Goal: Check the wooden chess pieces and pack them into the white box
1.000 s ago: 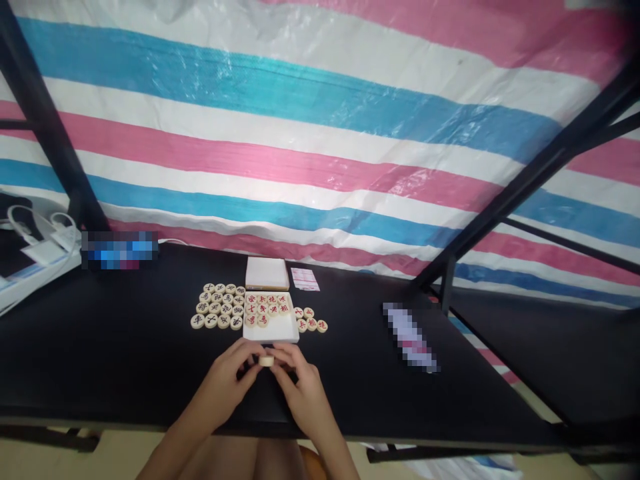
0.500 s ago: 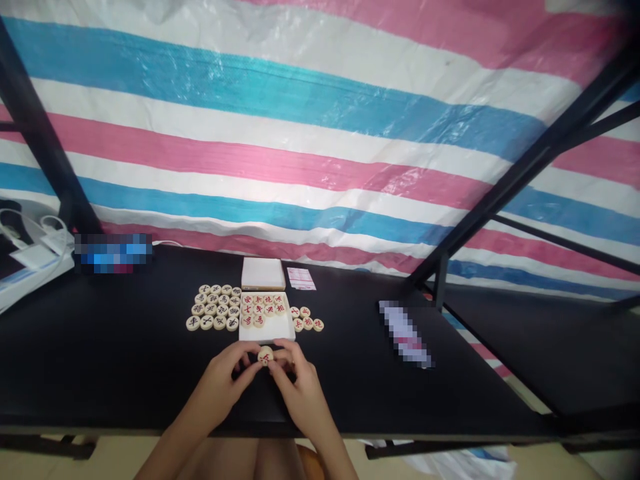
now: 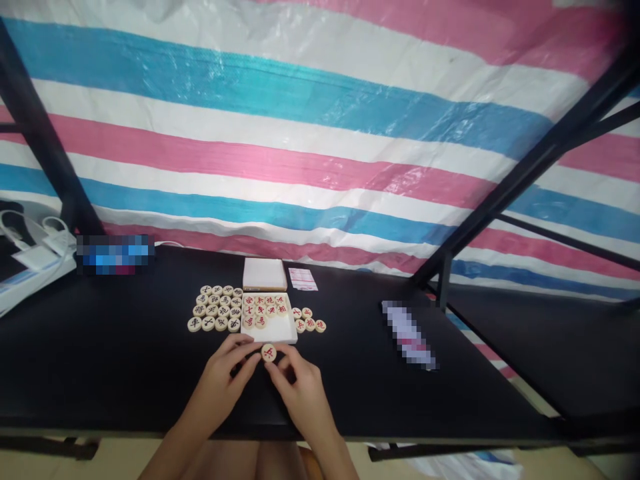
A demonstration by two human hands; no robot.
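Now the left hand [image 3: 227, 370] and right hand [image 3: 303, 383] together pinch one red-lettered xiangqi piece [image 3: 269, 353] before the white tray [image 3: 277, 331]: ten red pieces [image 3: 260, 311] inside, five loose ones [image 3: 310, 325] outside (sixteen black-lettered pieces [image 3: 221, 324] sit left).

Bare left hand [image 3: 227, 368], bare right hand [image 3: 303, 381], uncovered forearms [image 3: 176, 437], slender fingers [image 3: 294, 355], bare legs [image 3: 227, 461]

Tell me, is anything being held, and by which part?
A round, pale disc with a red character, by its rim: the right hand grips it; the left hand is at its left edge, contact unclear.
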